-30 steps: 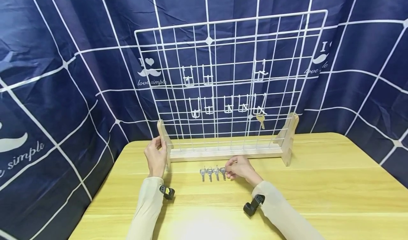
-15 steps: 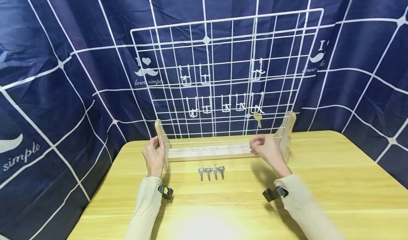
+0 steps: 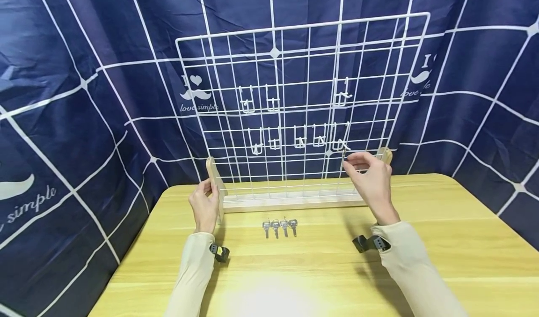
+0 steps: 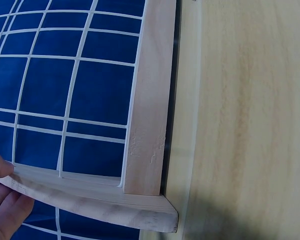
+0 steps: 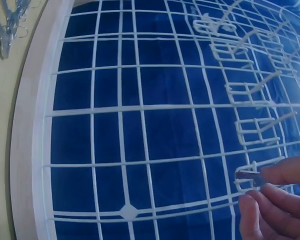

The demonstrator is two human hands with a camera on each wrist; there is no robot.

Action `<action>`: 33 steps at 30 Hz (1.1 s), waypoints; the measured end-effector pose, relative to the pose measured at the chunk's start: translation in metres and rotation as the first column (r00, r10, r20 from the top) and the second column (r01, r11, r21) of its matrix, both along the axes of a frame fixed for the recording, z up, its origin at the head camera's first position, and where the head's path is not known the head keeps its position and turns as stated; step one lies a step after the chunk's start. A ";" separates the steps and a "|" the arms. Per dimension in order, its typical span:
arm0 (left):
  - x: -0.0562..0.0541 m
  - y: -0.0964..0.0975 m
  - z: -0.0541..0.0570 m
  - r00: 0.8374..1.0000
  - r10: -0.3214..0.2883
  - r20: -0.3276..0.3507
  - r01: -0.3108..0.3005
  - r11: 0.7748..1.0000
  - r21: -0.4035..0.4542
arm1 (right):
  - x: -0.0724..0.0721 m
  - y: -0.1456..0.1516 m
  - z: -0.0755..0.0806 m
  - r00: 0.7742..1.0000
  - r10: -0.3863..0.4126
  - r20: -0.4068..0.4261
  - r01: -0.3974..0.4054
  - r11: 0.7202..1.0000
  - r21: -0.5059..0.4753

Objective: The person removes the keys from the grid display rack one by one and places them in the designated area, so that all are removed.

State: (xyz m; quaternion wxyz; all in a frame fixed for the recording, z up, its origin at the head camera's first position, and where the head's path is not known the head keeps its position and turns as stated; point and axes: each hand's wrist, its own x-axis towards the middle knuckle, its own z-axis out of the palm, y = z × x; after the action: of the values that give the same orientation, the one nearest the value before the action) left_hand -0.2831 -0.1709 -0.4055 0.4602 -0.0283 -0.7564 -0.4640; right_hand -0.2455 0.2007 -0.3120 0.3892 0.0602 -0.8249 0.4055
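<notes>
My right hand (image 3: 371, 176) is raised at the lower right of the white wire grid, pinching a key (image 3: 344, 156) between thumb and fingertips. The key shows nearly edge-on in the head view, just under the bottom-right hook (image 3: 340, 144). In the right wrist view the pinched key (image 5: 248, 175) overlaps that hook, and the fingers hide part of it. At the left end, my left hand (image 3: 204, 207) grips the wooden upright (image 3: 214, 174) of the stand, thumb on one side and fingers on the other in the left wrist view (image 4: 90, 200).
Several silver keys (image 3: 275, 228) lie in a row on the wooden table (image 3: 252, 265) before the stand's base bar (image 3: 290, 202). More white hooks (image 3: 273, 104) stick out from the grid (image 3: 309, 64) in two rows. A dark blue curtain (image 3: 105, 22) surrounds the table.
My right hand has left the silver keys, moved right and up, and taken hold of the brass key hanging under the bottom-right hook. My left hand has stayed on the upright.
</notes>
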 end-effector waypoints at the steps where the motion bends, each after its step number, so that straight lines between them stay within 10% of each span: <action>1: 0.000 0.000 0.000 1.000 -0.001 -0.001 0.001 1.000 0.001 | -0.001 -0.001 0.000 1.000 0.002 -0.002 -0.002 1.000 -0.003; 16: 0.000 0.000 -0.001 1.000 -0.003 0.010 0.003 1.000 -0.004 | -0.012 -0.009 -0.004 0.997 -0.036 -0.069 0.033 0.999 -0.043; 33: 0.001 0.000 0.001 1.000 0.003 0.019 -0.003 1.000 -0.012 | 0.009 -0.008 -0.005 0.984 -0.017 -0.175 -0.007 0.990 -0.138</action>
State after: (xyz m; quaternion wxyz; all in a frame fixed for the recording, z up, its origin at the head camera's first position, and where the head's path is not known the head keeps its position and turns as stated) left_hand -0.2825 -0.1709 -0.4043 0.4536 -0.0254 -0.7636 -0.4589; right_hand -0.2364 0.1927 -0.3166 0.4646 0.0666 -0.7575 0.4537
